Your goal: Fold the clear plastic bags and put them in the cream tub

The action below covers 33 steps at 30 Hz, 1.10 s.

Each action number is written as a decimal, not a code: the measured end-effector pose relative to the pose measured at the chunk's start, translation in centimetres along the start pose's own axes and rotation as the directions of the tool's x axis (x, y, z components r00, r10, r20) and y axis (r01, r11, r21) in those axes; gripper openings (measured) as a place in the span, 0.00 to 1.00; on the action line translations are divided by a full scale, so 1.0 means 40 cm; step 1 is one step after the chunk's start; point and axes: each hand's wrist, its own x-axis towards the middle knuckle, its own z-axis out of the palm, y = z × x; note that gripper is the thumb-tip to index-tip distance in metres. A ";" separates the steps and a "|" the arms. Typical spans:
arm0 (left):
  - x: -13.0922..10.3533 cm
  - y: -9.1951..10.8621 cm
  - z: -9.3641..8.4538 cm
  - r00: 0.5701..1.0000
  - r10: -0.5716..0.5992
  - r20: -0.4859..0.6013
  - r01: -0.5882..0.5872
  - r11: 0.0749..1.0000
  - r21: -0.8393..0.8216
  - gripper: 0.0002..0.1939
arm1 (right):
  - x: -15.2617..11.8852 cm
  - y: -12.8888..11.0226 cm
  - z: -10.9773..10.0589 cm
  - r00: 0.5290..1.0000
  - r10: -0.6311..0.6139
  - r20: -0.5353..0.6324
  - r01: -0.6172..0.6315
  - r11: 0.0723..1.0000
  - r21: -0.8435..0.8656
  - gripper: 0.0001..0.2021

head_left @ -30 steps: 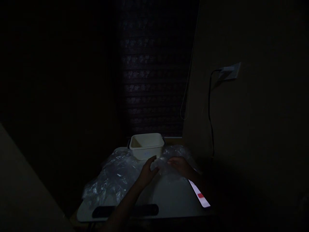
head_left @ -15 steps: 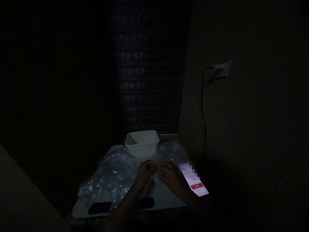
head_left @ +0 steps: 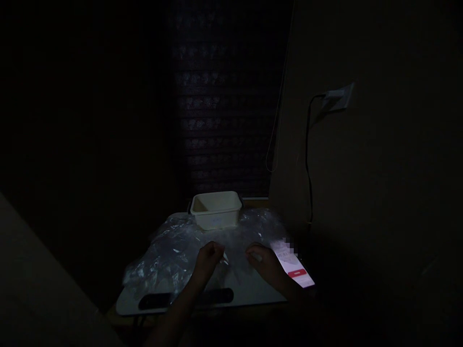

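two hands and a load of clear plastic film in a really dark room

clock directions are from the middle of the pale tabletop [head_left: 249, 291]. starting left, crumpled clear plastic film [head_left: 162, 258] spreads over the 9 o'clock side, all shiny creases. the dark slot [head_left: 155, 301] runs along the near edge, 7 to 6 o'clock, with the left forearm crossing over it.

the left hand [head_left: 210, 255] is about at the centre, fingers pinched nearly closed, with a small shiny bit of plastic [head_left: 225, 259] poking out at the fingertips. the cream tub [head_left: 217, 219] sits upright at 12, open top, film around its base, and the patterned blind [head_left: 206, 120] hangs behind it.

the right hand [head_left: 258, 258] is at 3 o'clock, apart from the left one, fingers curled in with the thumb close to them. too dim to tell if it's got hold of anything. more film lies beyond it, around 1 to 2.

just beside that hand, also near 3, is the lit phone [head_left: 294, 265] with a red button on screen. way out at 2, the black cable [head_left: 308, 159] hangs from the wall outlet [head_left: 339, 98].
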 end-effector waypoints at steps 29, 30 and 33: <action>0.006 -0.014 0.010 0.990 -0.120 0.067 0.126 0.988 -0.086 0.07 | -0.002 0.017 -0.010 0.992 -0.033 0.121 0.086 0.879 -0.469 0.07; 0.001 -0.013 0.006 0.992 -0.120 0.047 0.125 0.987 -0.105 0.07 | -0.008 0.016 -0.012 0.989 -0.039 0.142 0.105 0.861 -0.497 0.08; -0.014 -0.012 0.008 0.989 -0.146 0.032 0.149 0.974 -0.172 0.07 | -0.029 0.011 -0.009 0.969 -0.080 0.232 0.202 0.797 -0.569 0.16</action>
